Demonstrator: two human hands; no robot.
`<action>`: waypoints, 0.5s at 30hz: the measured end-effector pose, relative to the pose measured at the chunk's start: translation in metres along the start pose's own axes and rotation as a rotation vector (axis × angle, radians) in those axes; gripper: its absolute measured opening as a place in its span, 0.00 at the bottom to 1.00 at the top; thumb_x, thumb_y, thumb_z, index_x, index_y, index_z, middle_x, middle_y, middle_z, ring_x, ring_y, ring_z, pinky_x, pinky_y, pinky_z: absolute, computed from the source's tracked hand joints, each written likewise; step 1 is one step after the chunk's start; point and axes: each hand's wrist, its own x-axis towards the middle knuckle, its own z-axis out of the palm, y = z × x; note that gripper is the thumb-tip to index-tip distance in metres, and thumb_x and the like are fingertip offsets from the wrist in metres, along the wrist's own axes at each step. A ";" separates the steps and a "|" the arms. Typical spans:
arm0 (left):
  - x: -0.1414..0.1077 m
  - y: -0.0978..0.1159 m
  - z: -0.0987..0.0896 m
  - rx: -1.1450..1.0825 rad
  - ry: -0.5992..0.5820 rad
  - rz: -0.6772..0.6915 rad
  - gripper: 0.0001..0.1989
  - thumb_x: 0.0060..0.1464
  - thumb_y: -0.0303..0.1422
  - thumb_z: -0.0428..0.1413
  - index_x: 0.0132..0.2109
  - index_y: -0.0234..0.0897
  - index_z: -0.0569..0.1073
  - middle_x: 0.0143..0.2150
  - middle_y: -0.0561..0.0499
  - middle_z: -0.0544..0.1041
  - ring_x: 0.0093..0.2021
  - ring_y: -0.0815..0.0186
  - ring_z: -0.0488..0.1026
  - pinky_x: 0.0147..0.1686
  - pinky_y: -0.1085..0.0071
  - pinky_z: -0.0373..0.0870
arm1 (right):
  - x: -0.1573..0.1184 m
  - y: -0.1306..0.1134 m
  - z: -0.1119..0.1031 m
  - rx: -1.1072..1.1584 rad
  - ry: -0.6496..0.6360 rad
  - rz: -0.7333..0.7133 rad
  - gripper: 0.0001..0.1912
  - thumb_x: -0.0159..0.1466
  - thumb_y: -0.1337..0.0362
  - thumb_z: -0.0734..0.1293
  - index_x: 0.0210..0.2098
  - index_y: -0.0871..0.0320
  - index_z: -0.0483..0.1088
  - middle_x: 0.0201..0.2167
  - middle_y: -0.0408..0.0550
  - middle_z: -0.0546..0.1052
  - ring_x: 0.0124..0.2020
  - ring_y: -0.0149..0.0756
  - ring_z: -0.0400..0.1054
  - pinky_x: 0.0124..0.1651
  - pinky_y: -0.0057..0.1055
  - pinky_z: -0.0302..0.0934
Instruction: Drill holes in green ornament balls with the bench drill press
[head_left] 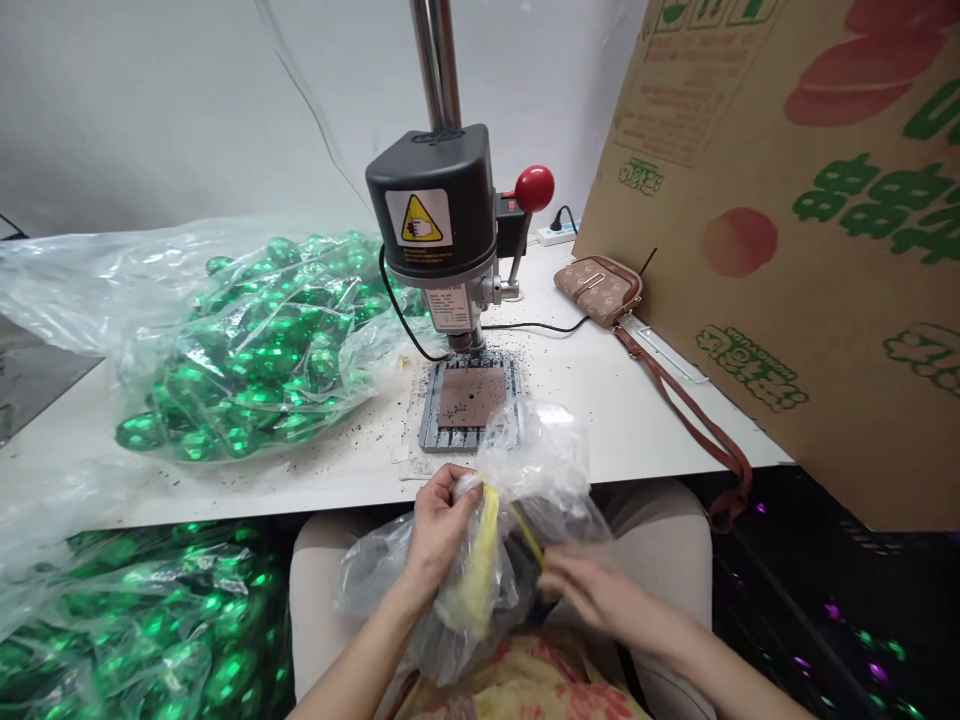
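Observation:
A clear plastic bag [547,450] lies across the lap, its upper part bunched against the table's front edge. My left hand [442,525] is closed on the gathered plastic, thumb and fingers pinched together. Beneath those fingers hangs a yellow strip [486,530] that looks like thin film, seen partly through the plastic. To the right of the bag, my right hand [596,590] is smeared by motion, but its fingers are closed on a thin yellow length [529,535] stretched up toward the bunched bag. What the bag contains cannot be made out.
A bench drill press [431,215] with a red-knobbed lever stands behind, a brown board [472,395] on its base amid dark shavings. Bags of shiny green balls [255,350] lie left, on and below the white table [337,490]. A purse [600,288] and a large carton [795,250] stand right.

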 end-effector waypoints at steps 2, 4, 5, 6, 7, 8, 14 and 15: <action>0.002 -0.005 0.001 0.170 -0.047 0.022 0.07 0.53 0.36 0.57 0.35 0.37 0.75 0.27 0.51 0.74 0.27 0.66 0.66 0.30 0.73 0.60 | -0.012 -0.023 0.008 0.045 -0.122 -0.087 0.17 0.48 0.54 0.75 0.16 0.53 0.65 0.13 0.38 0.66 0.16 0.27 0.58 0.18 0.24 0.48; -0.002 -0.008 0.005 0.418 -0.231 0.169 0.02 0.49 0.29 0.59 0.32 0.39 0.76 0.26 0.52 0.73 0.27 0.66 0.63 0.30 0.71 0.58 | -0.012 -0.040 -0.004 0.082 -0.109 -0.107 0.09 0.52 0.57 0.73 0.22 0.50 0.71 0.18 0.40 0.72 0.21 0.30 0.66 0.23 0.26 0.58; -0.005 -0.009 0.006 0.506 -0.344 0.264 0.04 0.47 0.27 0.59 0.32 0.40 0.77 0.26 0.52 0.73 0.27 0.65 0.63 0.31 0.70 0.58 | -0.007 -0.043 -0.016 0.100 -0.034 -0.098 0.08 0.56 0.58 0.71 0.23 0.51 0.72 0.19 0.41 0.73 0.22 0.30 0.66 0.25 0.26 0.60; -0.009 -0.009 0.008 0.555 -0.454 0.356 0.06 0.46 0.25 0.58 0.32 0.41 0.77 0.27 0.52 0.74 0.28 0.64 0.63 0.32 0.69 0.58 | -0.001 -0.043 -0.032 0.126 0.083 -0.090 0.11 0.61 0.59 0.67 0.23 0.53 0.70 0.19 0.41 0.70 0.21 0.28 0.64 0.25 0.25 0.59; -0.012 -0.008 0.008 0.573 -0.544 0.433 0.08 0.46 0.24 0.57 0.32 0.41 0.78 0.29 0.51 0.75 0.28 0.64 0.64 0.33 0.69 0.59 | 0.007 -0.040 -0.050 0.158 0.199 -0.079 0.12 0.64 0.59 0.65 0.25 0.54 0.69 0.21 0.42 0.71 0.22 0.28 0.63 0.26 0.25 0.59; -0.014 -0.008 0.007 0.566 -0.606 0.483 0.10 0.48 0.24 0.55 0.34 0.41 0.79 0.30 0.50 0.75 0.29 0.63 0.65 0.33 0.69 0.59 | 0.014 -0.035 -0.069 0.201 0.339 -0.085 0.14 0.67 0.57 0.61 0.27 0.55 0.67 0.23 0.42 0.71 0.23 0.27 0.63 0.27 0.25 0.60; -0.011 -0.026 -0.027 0.268 -0.294 0.327 0.08 0.49 0.30 0.54 0.31 0.37 0.79 0.27 0.49 0.77 0.31 0.62 0.74 0.32 0.72 0.67 | -0.008 -0.004 -0.156 0.403 0.835 -0.093 0.19 0.64 0.53 0.59 0.22 0.57 0.56 0.39 0.45 0.75 0.44 0.38 0.72 0.51 0.46 0.68; -0.009 -0.032 -0.034 0.247 -0.232 0.264 0.07 0.48 0.33 0.56 0.30 0.37 0.78 0.28 0.49 0.78 0.32 0.61 0.75 0.34 0.72 0.70 | -0.021 -0.002 -0.164 0.423 0.896 -0.090 0.19 0.62 0.54 0.60 0.20 0.57 0.54 0.38 0.45 0.75 0.44 0.39 0.72 0.52 0.49 0.67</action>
